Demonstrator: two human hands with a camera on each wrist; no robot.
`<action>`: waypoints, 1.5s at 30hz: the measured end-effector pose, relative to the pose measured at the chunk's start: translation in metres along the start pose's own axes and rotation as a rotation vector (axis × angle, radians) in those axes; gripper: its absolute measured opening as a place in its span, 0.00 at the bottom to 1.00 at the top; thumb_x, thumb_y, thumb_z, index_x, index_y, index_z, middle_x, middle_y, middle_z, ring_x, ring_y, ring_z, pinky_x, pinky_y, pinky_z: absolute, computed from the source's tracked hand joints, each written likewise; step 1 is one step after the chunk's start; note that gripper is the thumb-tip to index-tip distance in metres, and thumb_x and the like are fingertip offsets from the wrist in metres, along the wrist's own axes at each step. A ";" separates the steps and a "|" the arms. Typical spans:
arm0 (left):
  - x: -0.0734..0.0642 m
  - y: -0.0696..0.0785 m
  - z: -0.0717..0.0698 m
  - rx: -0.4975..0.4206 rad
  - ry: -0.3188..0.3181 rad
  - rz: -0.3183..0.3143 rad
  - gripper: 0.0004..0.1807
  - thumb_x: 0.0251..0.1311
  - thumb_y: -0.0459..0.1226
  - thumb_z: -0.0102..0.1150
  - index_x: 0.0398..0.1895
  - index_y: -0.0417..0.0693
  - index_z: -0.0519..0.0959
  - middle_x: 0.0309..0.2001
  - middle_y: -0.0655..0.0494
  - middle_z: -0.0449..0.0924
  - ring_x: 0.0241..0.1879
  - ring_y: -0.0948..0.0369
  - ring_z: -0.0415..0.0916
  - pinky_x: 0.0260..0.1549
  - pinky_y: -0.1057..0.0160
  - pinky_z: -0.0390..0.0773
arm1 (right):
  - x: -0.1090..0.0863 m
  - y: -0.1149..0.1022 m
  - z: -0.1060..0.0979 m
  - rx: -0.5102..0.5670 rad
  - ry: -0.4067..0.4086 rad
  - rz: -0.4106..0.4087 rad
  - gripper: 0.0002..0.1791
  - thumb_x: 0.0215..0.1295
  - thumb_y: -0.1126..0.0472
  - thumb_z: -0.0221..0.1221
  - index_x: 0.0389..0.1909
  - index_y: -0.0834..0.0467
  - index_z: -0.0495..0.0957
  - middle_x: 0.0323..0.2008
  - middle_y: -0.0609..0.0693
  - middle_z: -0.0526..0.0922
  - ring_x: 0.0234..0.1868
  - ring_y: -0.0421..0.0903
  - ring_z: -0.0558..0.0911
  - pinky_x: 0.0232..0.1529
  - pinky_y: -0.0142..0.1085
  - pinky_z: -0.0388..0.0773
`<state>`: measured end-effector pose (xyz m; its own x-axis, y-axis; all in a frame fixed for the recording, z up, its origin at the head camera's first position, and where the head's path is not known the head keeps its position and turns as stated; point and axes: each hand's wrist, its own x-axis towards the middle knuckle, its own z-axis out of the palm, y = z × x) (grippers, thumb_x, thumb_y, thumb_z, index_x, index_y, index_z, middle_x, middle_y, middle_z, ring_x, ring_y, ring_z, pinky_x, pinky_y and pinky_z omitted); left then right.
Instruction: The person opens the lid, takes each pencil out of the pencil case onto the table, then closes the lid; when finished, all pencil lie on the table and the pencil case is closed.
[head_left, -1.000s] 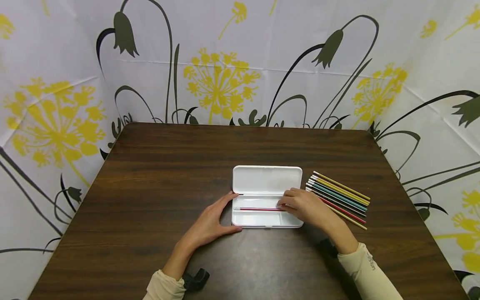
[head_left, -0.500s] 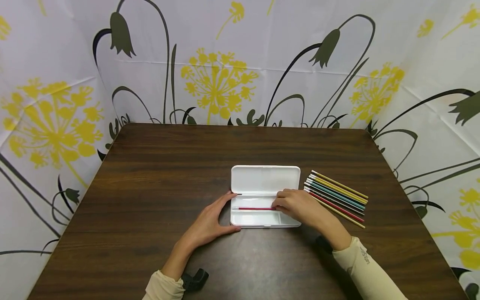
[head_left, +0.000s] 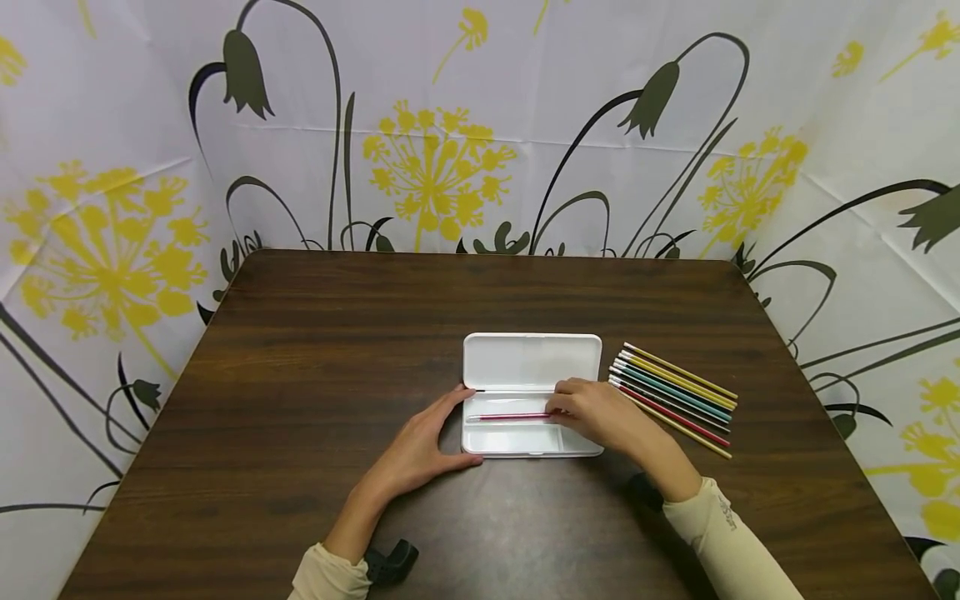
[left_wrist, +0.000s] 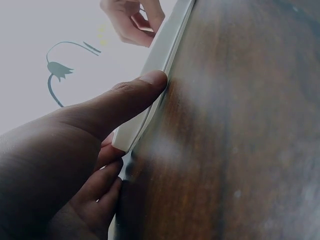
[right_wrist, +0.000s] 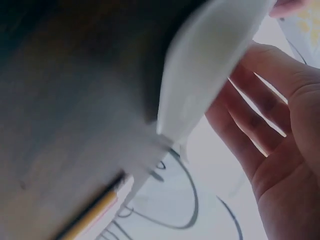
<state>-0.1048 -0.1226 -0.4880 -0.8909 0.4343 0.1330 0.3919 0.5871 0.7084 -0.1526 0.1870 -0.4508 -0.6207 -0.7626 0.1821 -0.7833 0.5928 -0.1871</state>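
A white pencil case (head_left: 532,362) lies on the table with its lid folded back. My left hand (head_left: 416,446) holds its left end, thumb on the near edge and fingers at the far side; the left wrist view shows the thumb (left_wrist: 135,92) pressed on the case wall. A red pencil (head_left: 513,417) lies lengthwise inside the case, its right part hidden under my right hand (head_left: 607,412). The curled fingertips of that hand pinch the pencil. In the right wrist view, the case wall (right_wrist: 205,65) hides those fingertips.
Right of the case, several pencils (head_left: 675,392) in yellow, teal, black and red lie side by side at a slant, close to my right forearm. The brown wooden table (head_left: 337,333) meets a flower-printed cloth (head_left: 570,167) at its far edge.
My right hand has shifted slightly left along the red pencil, then stays nearly still over the last half second. The left hand keeps its hold on the pencil case.
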 end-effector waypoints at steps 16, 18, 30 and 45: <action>0.000 -0.001 0.000 -0.010 0.011 0.020 0.50 0.46 0.52 0.77 0.73 0.52 0.63 0.73 0.52 0.59 0.70 0.58 0.58 0.62 0.50 0.64 | -0.048 0.017 -0.049 -0.005 0.240 0.058 0.12 0.50 0.66 0.74 0.36 0.54 0.86 0.35 0.43 0.80 0.31 0.39 0.78 0.30 0.35 0.78; 0.001 -0.001 0.000 -0.011 0.011 0.021 0.50 0.46 0.52 0.77 0.73 0.52 0.63 0.73 0.51 0.59 0.70 0.57 0.58 0.63 0.50 0.64 | -0.067 0.024 -0.056 -0.037 0.260 0.107 0.13 0.48 0.66 0.74 0.36 0.53 0.86 0.36 0.43 0.81 0.32 0.40 0.79 0.30 0.39 0.78; 0.002 -0.002 0.002 -0.003 0.013 0.009 0.51 0.45 0.53 0.77 0.73 0.53 0.63 0.73 0.53 0.59 0.70 0.58 0.59 0.62 0.50 0.64 | -0.172 0.054 -0.098 -0.169 0.309 0.420 0.16 0.42 0.70 0.75 0.34 0.53 0.86 0.31 0.41 0.80 0.26 0.38 0.79 0.24 0.30 0.74; 0.001 -0.002 0.001 0.007 0.007 -0.001 0.51 0.46 0.55 0.76 0.73 0.54 0.62 0.73 0.53 0.59 0.70 0.58 0.58 0.63 0.49 0.64 | -0.148 0.095 -0.082 -0.116 0.232 0.534 0.07 0.55 0.64 0.71 0.35 0.55 0.86 0.28 0.44 0.80 0.27 0.44 0.79 0.26 0.43 0.74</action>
<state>-0.1060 -0.1224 -0.4903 -0.8930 0.4285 0.1374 0.3924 0.5920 0.7039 -0.1379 0.3776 -0.4163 -0.9113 -0.2820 0.3001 -0.3507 0.9134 -0.2066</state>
